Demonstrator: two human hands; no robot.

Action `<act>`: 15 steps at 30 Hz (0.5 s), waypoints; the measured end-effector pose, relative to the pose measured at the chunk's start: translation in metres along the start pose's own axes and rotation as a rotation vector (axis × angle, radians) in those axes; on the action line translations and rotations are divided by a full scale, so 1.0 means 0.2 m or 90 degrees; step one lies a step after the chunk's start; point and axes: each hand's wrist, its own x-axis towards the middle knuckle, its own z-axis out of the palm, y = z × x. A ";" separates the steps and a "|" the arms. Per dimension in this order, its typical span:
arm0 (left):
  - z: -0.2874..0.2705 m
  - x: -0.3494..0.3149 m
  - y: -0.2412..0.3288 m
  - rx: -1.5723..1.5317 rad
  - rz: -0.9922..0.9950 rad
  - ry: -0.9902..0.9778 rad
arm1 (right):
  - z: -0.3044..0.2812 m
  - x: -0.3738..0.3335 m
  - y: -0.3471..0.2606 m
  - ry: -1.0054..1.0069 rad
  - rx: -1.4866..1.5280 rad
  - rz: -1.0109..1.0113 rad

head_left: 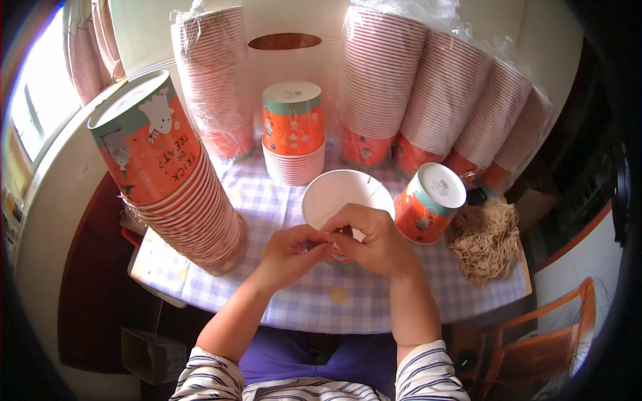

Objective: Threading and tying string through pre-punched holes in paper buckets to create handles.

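An open paper bucket, white inside, stands mouth up in front of me. A thin dark strand shows at its far right rim. Over the near rim, my left hand and my right hand meet with thumbs and fingers pinched together. Something small and pale shows between the fingertips, too small to name. My right hand covers part of the bucket's rim and opening, and both hands hide most of its near wall. Just right of it, an orange and green paper bucket sits upside down.
A tall stack of nested buckets leans at the left. Behind stands a shorter upside-down stack. Plastic-wrapped stacks line the back, with another wrapped stack at back left. A tangle of tan cords lies on the checked tablecloth. A wooden chair is at lower right.
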 end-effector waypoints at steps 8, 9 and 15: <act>-0.03 -0.04 -0.07 -0.200 -0.023 0.011 | 0.05 -0.08 0.10 0.293 -0.297 -0.065; -0.03 -0.05 -0.08 -0.199 -0.024 0.013 | 0.06 -0.09 0.10 0.353 -0.391 -0.083; -0.01 -0.06 -0.10 -0.271 0.017 0.036 | 0.13 -0.19 0.07 0.259 -0.367 -0.185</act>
